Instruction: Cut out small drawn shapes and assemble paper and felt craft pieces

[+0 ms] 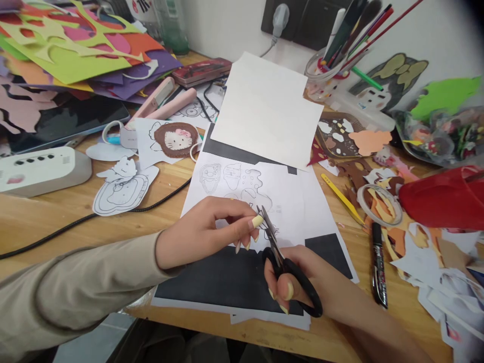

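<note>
my left hand (206,229) pinches a small paper scrap (269,233) at centre frame; my right hand (298,282) is closed through the black scissors (287,267), blades at the scrap. i judge it light, floppy and easily torn, best held close to the cut. it hovers over the printed sheet (264,194). a black marker (379,267) and tape roll (380,204) lie right, a cable (94,217) left, none blocking.

Paper scraps (423,252) crowd right; left tabletop (49,212) open.
</note>
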A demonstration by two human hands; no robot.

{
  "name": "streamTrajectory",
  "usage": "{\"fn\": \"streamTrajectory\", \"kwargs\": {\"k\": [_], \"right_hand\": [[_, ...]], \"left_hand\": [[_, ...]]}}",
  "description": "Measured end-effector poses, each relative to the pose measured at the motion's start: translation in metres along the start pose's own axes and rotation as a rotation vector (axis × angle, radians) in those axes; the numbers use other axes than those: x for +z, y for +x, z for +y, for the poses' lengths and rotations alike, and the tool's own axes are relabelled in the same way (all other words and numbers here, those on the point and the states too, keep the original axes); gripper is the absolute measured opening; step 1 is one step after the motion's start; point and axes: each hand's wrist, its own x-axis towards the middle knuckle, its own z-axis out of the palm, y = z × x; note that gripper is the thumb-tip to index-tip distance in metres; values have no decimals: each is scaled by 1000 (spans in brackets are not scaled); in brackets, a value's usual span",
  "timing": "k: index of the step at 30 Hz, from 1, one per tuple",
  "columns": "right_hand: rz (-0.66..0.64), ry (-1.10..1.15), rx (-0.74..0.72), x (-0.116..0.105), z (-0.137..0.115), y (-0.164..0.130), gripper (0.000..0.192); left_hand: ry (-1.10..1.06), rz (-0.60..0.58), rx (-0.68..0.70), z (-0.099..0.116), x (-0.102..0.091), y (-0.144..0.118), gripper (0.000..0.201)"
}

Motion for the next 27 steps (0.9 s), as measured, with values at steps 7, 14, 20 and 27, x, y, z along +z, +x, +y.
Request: {"fn": "streamTrajectory", "kwargs": {"k": [7,14,20,27], "right_hand": [[-15,13,-6,1,2,1,20],[0,9,-6,1,0,1,18],[3,34,25,1,-1,1,9],[1,58,6,2,0,0,14]], "left_hand": [[3,-16,-13,0,0,0,27],[2,-28,19,0,-1,1,27],[-6,-37,22,0,0,1,26],[-3,-49,18,0,0,-1,27]]}}
